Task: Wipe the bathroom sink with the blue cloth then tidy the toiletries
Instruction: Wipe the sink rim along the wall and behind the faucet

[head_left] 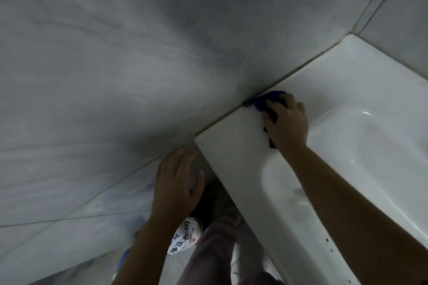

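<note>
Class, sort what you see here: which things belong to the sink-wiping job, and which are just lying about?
Belonging to the job:
blue cloth, held on the rim by the right hand; white sink.

Just lying about:
white printed packet on the floor, beneath the left hand, which holds nothing.

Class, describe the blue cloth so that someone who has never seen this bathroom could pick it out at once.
Start at the white sink on the right and follow its flat rim up to the grey tiled wall. There the right hand holds a small crumpled blue cloth against the rim. Its dark blue stands out from the white ceramic and grey tile around it.
</note>
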`<state>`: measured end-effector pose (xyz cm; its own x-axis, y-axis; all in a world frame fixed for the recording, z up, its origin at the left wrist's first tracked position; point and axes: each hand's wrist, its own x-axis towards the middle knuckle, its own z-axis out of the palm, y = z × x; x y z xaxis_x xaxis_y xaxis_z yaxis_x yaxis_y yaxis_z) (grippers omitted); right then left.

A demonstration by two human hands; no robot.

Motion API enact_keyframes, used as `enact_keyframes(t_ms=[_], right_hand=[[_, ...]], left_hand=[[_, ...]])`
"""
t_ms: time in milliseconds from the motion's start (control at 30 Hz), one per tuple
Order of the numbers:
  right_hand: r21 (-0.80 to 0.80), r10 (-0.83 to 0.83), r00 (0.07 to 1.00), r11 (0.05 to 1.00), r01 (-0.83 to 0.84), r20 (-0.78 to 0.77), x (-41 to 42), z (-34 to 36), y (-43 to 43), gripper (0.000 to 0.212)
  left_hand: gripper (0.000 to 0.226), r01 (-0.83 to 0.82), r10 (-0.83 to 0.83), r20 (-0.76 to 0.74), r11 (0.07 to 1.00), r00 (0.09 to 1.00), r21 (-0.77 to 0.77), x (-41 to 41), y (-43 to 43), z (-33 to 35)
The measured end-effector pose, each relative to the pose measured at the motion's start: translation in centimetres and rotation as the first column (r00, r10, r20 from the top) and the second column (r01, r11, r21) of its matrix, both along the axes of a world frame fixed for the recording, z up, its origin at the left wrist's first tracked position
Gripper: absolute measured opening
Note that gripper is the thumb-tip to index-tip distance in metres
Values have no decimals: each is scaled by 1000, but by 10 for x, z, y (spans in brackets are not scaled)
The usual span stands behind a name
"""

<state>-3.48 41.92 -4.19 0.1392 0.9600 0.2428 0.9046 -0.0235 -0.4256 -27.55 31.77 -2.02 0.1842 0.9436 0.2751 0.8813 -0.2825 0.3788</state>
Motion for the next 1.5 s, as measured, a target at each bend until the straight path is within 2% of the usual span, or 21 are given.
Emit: enact_keyframes(t_ms=[67,133,233,300,367,467,500,567,633,667,700,767,833,867,933,1000,1100,1133,1267,1367,1500], right_hand=[[27,180,984,983,-180,-8,-46,0,-32,25],[60,425,905,903,-425,8,-72,-2,-67,29],[54,559,828,826,-560,38,-51,-3,-58,33],[103,449,888,883,-458,101,-18,-6,-28,35],[108,159,984,980,-167,76,22,-4,7,32],[-5,-181,983,983,181,-14,42,-3,24,29],[2,-172,985,985,172,-25,33,-3,14,28],[89,66,998,994,-66,-1,11,-8,-16,30],[82,323,945,942,-327,56,13,-14,-32,33],[82,368,927,924,-373,77,28,-14,-24,33],[97,328,941,937,-335,82,47,-11,-8,32],[85,26,999,996,-28,21,86,-6,28,28],[16,-259,964,965,260,-60,109,-7,50,28],[4,-311,947,950,313,-78,105,-8,48,30],[66,-232,968,969,238,-92,80,-11,24,31],[140,-14,997,990,24,-73,57,-13,-8,32],[145,172,985,974,-175,36,76,-13,-2,31],[142,127,990,981,-135,65,93,-12,13,31],[35,-349,935,937,347,63,173,-5,65,28],[119,-427,898,902,415,106,198,-12,38,33],[173,-708,705,690,703,-36,200,-22,-32,33]], left_hand=[[36,-6,6,24,1000,1000,12,0,-4,-1],[37,-18,17,28,1000,999,8,1,-4,-3],[39,-9,9,34,1000,999,-1,7,-3,-6],[40,-3,3,45,1000,999,-1,15,1,-7],[41,21,-21,48,1000,999,-8,27,8,-7],[42,75,-74,43,997,996,-15,46,21,-8],[43,82,-81,61,996,995,-19,52,26,-8],[43,97,-94,102,995,990,-24,64,38,-7],[41,156,-154,117,988,981,-2,77,54,-5],[40,188,-188,121,982,975,12,83,62,-4],[40,214,-216,127,976,968,24,88,70,-2],[40,245,-250,121,968,961,53,93,86,1],[40,275,-281,86,959,956,67,96,96,0],[41,296,-300,67,953,952,63,97,99,-3],[40,324,-325,50,946,944,36,100,102,-8],[41,317,-316,60,949,947,0,108,105,-9],[41,345,-344,51,939,938,-15,125,107,-12],[41,366,-366,47,930,930,-10,132,109,-13],[42,461,-460,17,888,888,-2,172,127,-16],[44,523,-524,-6,852,852,-35,202,145,-19],[49,589,-596,-57,802,801,-97,243,178,-25]])
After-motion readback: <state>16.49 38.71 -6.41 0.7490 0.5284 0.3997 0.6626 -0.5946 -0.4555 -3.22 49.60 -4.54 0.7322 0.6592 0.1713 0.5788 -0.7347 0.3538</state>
